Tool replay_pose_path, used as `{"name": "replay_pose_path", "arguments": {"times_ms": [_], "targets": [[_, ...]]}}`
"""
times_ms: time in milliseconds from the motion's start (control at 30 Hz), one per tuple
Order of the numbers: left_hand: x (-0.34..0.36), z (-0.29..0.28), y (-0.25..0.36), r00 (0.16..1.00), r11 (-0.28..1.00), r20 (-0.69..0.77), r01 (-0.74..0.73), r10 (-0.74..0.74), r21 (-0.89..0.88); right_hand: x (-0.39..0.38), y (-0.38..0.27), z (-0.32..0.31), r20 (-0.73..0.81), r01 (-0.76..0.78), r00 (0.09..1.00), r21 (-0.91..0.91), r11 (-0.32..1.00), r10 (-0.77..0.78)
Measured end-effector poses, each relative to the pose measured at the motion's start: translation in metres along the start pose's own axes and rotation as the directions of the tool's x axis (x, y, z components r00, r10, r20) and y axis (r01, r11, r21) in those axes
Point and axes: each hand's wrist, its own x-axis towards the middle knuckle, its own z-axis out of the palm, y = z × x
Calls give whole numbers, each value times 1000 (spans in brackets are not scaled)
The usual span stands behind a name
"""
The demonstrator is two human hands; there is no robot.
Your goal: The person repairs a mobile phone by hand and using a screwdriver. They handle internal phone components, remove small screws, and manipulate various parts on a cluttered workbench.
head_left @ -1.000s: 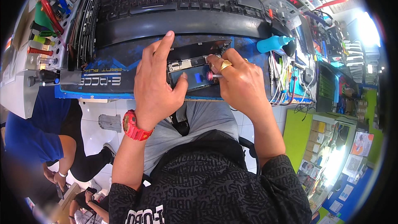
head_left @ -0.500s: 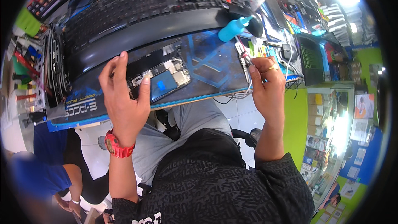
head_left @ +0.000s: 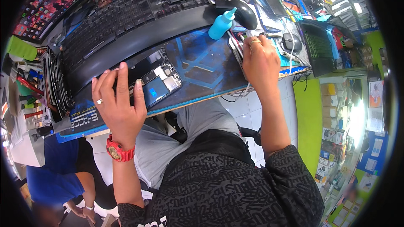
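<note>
My left hand [head_left: 120, 105], with a red watch at the wrist, rests with fingers spread over the near-left part of an opened phone [head_left: 162, 82], thumb on it. The phone shows a metal-shielded board, dark battery and blue film, with a black panel along its far side. My right hand [head_left: 261, 63] is off to the right, fingers curled down among slim tools and cables [head_left: 235, 46]; whatever it grips is hidden. A cyan squeeze bottle [head_left: 219, 27] stands just left of that hand on the blue-black mat [head_left: 198, 71].
A keyboard [head_left: 130, 17] spans the back, with a black mouse [head_left: 244, 14] beside it. Panels [head_left: 57, 84] and tools crowd the left; a laptop [head_left: 313, 46] and a second mouse [head_left: 290, 42] are right. A co-worker in blue [head_left: 54, 180] is lower left.
My right hand has left the phone and moved up and right to the tools. My left hand has stayed at the phone with fingers more spread. The camera view has shifted.
</note>
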Motion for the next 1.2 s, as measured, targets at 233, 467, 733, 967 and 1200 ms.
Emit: {"name": "replay_pose_path", "arguments": {"times_ms": [233, 467, 733, 967, 1200], "targets": [[-2, -1, -3, 998, 998, 44, -48, 49, -29, -10, -27, -14, 134, 61, 990, -49, 997, -54], [2, -1, 7, 991, 998, 130, -42, 36, 38, -12, -30, -6, 127, 47, 991, -88, 995, -35], [9, -1, 12, 968, 996, 242, -81, 68, 47, -15, -32, 0, 123, 66, 991, -78, 995, -56], [11, 4, 16, 966, 995, 249, -83, 66, 57, -12, -32, -4, 130, 48, 991, -66, 997, -39], [11, 4, 15, 962, 996, 266, -79, 67, 35, -12, -30, 2, 17, 18, 1000, 65, 998, -19]]}}
